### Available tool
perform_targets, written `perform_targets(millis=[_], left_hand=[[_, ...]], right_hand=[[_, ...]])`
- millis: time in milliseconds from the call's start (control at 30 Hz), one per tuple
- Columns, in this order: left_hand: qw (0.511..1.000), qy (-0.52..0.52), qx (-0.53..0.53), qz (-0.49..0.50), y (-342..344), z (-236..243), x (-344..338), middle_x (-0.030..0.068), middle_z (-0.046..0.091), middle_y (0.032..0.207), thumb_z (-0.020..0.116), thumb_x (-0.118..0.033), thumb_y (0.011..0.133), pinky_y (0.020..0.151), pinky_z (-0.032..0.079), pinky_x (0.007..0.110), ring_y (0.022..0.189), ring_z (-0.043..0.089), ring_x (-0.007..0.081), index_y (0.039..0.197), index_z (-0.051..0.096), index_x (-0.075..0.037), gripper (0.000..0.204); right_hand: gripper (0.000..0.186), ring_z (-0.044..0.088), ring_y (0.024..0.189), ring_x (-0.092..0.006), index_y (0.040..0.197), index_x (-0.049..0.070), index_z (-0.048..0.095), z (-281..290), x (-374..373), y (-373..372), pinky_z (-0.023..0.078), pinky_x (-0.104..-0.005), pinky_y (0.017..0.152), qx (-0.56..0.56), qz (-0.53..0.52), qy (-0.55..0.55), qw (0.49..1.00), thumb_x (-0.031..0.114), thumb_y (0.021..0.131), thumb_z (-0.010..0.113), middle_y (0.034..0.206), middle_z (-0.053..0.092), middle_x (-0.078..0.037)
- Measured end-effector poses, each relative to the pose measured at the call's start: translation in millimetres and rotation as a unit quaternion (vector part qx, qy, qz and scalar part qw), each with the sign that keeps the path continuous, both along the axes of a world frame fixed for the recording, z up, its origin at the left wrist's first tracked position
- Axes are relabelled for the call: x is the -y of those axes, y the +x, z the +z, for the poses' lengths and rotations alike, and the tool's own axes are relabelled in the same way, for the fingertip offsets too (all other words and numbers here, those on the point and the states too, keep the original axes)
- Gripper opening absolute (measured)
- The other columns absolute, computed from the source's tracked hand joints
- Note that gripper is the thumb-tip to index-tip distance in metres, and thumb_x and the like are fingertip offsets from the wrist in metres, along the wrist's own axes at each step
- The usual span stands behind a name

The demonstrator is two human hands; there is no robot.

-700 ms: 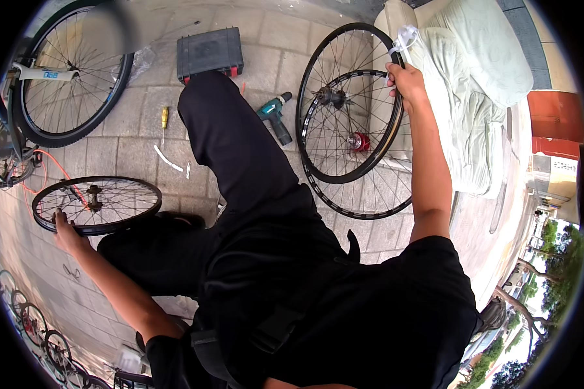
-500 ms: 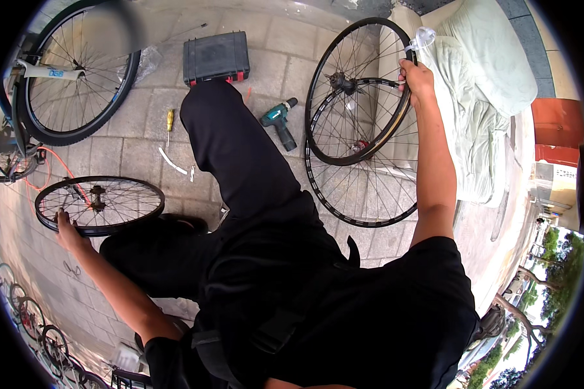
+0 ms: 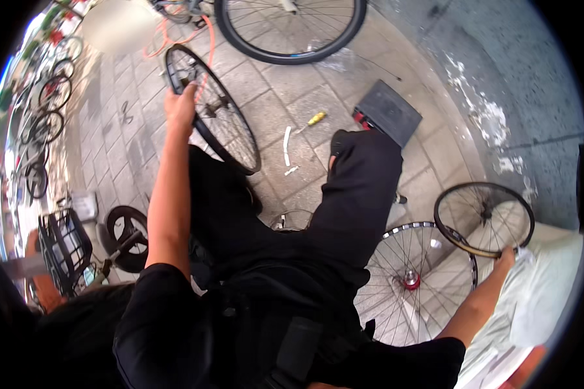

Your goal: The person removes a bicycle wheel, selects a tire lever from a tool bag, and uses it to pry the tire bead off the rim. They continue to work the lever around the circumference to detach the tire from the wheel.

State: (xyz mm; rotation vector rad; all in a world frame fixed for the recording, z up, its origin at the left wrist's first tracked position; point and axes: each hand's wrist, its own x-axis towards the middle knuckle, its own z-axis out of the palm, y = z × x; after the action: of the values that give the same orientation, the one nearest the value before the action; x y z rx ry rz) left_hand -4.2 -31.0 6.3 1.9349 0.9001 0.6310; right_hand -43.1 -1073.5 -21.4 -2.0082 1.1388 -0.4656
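Pale stone paving (image 3: 107, 152) spreads across the frame, with a yellow-handled screwdriver (image 3: 316, 118) above its centre and a dark grey plastic tool case (image 3: 389, 111) to the upper right. At upper left, your left hand (image 3: 180, 111) has its fingers closed over the edge of a black metal-rimmed spoked bicycle wheel (image 3: 219, 106), which stands tilted beside your knee. At right, your right hand (image 3: 506, 256) grips the lower edge of a slim black bicycle wheel with a tan strip (image 3: 486, 211); its fingers look closed around the rim, though you cannot tell each one's place. Just below leans a spoked wheel with a black-and-white rim and red hub (image 3: 411, 279).

Expect both held wheels to be fairly light but awkwardly wide, stiff at the rim and likely to swivel in a one-handed hold. Grasp the rim or hub; thin spokes could bend under pressure.
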Motion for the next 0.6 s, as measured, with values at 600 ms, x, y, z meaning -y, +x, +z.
perform_targets(millis=[600], left_hand=[[0.965, -0.215, 0.113, -0.099, 43.4, 38.0, -42.9, 0.0053, 0.069, 0.102, 0.077, -0.013, 0.087, 0.073, 0.054, 0.034, 0.088, 0.064, 0.0152, 0.141, 0.05, -0.001, 0.062]], right_hand=[[0.041, 0.071, 0.105, -0.0243, 0.14, -0.008, 0.057, 81.6, -680.7, 135.3, 0.055, -0.0341, 0.096, 0.262, 0.453, -0.045, 0.851, 0.018, 0.108, 0.059, 0.121, 0.072, -0.018]])
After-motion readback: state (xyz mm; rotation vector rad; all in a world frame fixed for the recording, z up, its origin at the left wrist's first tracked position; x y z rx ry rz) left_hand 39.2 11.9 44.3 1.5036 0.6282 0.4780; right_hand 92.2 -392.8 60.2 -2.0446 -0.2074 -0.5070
